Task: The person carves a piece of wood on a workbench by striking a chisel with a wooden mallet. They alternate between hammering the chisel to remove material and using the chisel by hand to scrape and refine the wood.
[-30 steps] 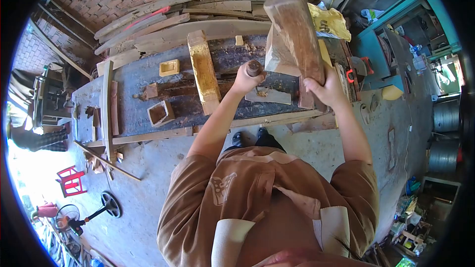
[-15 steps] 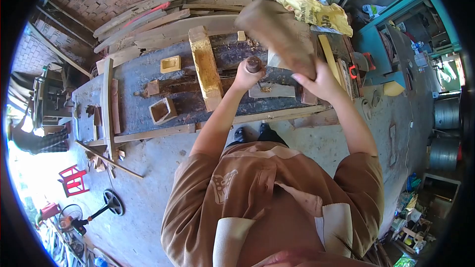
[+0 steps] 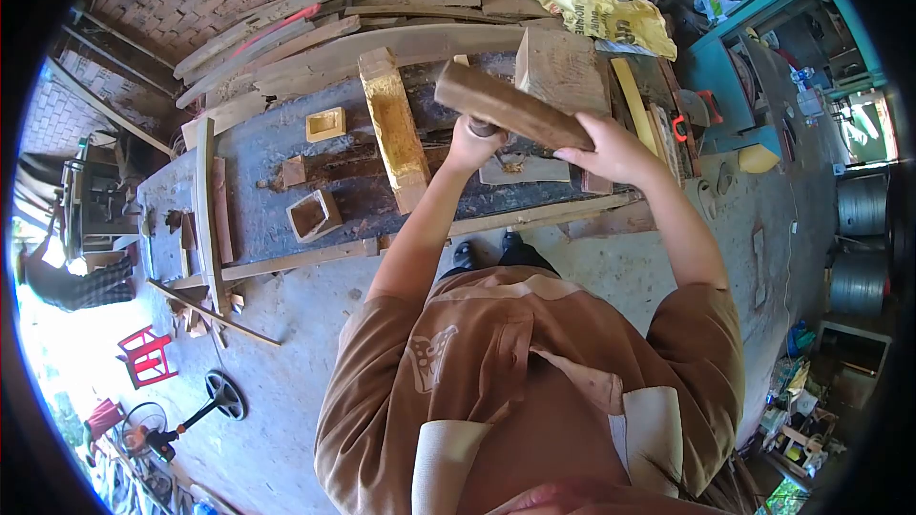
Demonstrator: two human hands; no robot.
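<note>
My left hand point(image 3: 469, 149) is closed round the dark handle of a chisel point(image 3: 484, 128), held upright over the workbench. The lower part of the chisel is mostly hidden by the hand. In my right hand point(image 3: 615, 151) is a thick wooden mallet point(image 3: 510, 105), gripped at its right end. Its far end lies above my left hand and overlaps the top of the chisel handle in this view. Just right of the chisel lies a greyish wood piece point(image 3: 544, 172) with shavings on it. Left of my left hand, a long hollowed yellowish timber point(image 3: 395, 133) lies across the bench.
The dark workbench point(image 3: 258, 205) carries a small yellow wooden box point(image 3: 325, 124), another open box point(image 3: 315, 216) and a large wood block point(image 3: 563, 67). Planks point(image 3: 420, 0) are stacked by the brick wall, with a yellow sack point(image 3: 611, 19). A person point(image 3: 76, 277) bends at the far left.
My right hand has brought the mallet down and left, from raised above the bench to over the chisel handle. My left hand stays on the chisel, almost unmoved.
</note>
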